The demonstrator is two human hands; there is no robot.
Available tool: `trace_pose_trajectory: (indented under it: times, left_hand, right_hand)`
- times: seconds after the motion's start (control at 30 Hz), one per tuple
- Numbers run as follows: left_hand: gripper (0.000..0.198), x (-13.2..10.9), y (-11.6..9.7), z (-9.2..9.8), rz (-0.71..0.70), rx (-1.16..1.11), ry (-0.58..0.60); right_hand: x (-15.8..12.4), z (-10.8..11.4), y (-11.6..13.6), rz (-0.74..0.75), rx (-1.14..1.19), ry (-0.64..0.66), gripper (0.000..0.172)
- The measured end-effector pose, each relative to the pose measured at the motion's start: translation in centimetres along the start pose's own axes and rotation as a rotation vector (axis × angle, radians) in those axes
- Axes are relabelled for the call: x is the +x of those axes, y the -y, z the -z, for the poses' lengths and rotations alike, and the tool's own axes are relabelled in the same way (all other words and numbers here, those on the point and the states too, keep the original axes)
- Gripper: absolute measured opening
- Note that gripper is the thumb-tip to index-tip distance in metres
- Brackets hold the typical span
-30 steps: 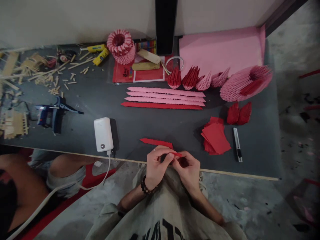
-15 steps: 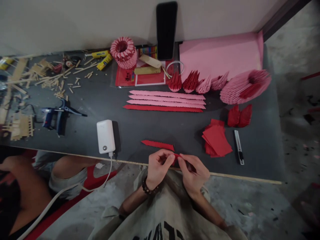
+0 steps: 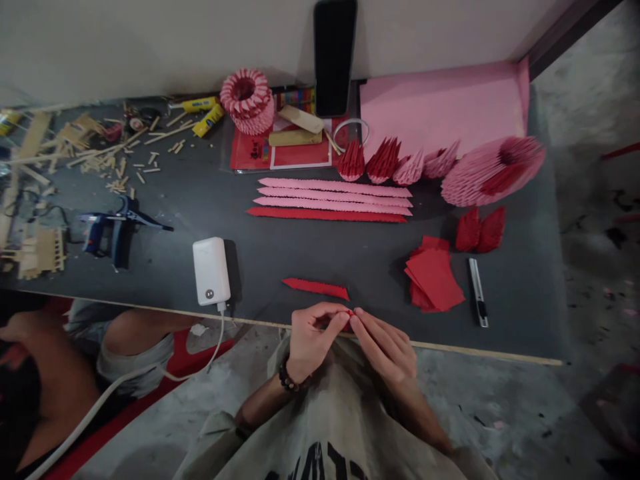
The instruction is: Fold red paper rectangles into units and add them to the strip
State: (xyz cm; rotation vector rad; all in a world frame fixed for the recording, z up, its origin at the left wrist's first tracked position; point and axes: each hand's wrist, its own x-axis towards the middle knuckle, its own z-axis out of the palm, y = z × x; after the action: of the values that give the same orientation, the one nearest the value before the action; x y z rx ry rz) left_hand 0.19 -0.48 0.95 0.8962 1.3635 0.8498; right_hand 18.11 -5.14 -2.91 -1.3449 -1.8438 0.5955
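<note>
At the table's front edge, my left hand [image 3: 315, 337] pinches a small piece of red paper [image 3: 351, 312], mostly covered by fingertips. My right hand [image 3: 385, 340] meets it from the other side, thumb and fingers closed on the same paper. Just beyond them lies a short red strip of nested folded paper [image 3: 316, 289]. A stack of red paper rectangles [image 3: 434, 275] sits to the right, with a utility knife [image 3: 478, 292] beside it. Farther back, several long pink folded strips [image 3: 334, 193] lie parallel with a long red one [image 3: 327, 215].
A white power bank [image 3: 211, 271] with a cable stands left of my hands. Behind are a pink-and-red paper vase [image 3: 247, 103], a phone [image 3: 335, 60] and a large pink folded-paper piece [image 3: 493, 173]. A glue gun [image 3: 117, 230] and wood scraps lie left, near a seated person [image 3: 55, 373].
My right hand's fingers have straightened and drawn in toward my left fingertips. Less of the red paper shows between them. The things on the table stay put.
</note>
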Motion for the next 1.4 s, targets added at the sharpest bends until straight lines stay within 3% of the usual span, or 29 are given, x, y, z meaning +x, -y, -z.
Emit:
trace_pose_trajectory:
  times: [0.13, 0.27, 0.37, 0.47, 0.57, 0.67, 0.87, 1.03, 1.27, 1.4]
  left_hand:
    - [0.023, -0.1, 0.1, 0.0, 0.020, -0.006, 0.024]
    - [0.020, 0.0, 0.0, 0.0, -0.034, 0.063, -0.003]
    - [0.017, -0.1, 0.0, -0.1, -0.102, 0.164, -0.044]
    - [0.015, 0.0, 0.0, -0.1, -0.137, 0.226, -0.064]
    - [0.012, 0.0, -0.1, 0.0, -0.122, 0.205, -0.058]
    - [0.021, -0.2, -0.3, 0.1, -0.125, 0.226, -0.049]
    - [0.022, -1.3, -0.6, 0.1, -0.201, 0.357, -0.139]
    - [0.005, -0.9, -0.7, 0.5, -0.242, 0.346, -0.085]
    - [0.009, -0.6, 0.5, 0.6, -0.186, 0.225, 0.017]
    - [0.007, -0.7, 0.4, 0.5, -0.310, 0.342, -0.048]
  right_hand:
    - [0.9, 0.4, 0.4, 0.157, -0.095, -0.102, 0.061]
    - [1.0, -0.3, -0.3, 0.171, -0.079, -0.118, 0.063]
    - [1.3, -1.3, 0.0, 0.012, -0.017, -0.239, 0.049]
    - [2.2, -1.8, 1.0, -0.155, 0.063, -0.242, 0.029]
    - [3.1, -1.9, 1.9, -0.233, 0.112, -0.256, 0.020]
    - [3.5, -1.9, 2.3, -0.302, 0.163, -0.260, 0.014]
    - [3.3, -2.3, 2.1, -0.298, 0.209, -0.260, 0.015]
    - [3.7, -2.1, 2.3, -0.194, 0.181, -0.314, 0.017]
    - [4.5, -2.4, 2.6, -0.286, 0.145, -0.292, 0.010]
    - [4.4, -2.8, 2.2, -0.317, 0.153, -0.248, 0.015]
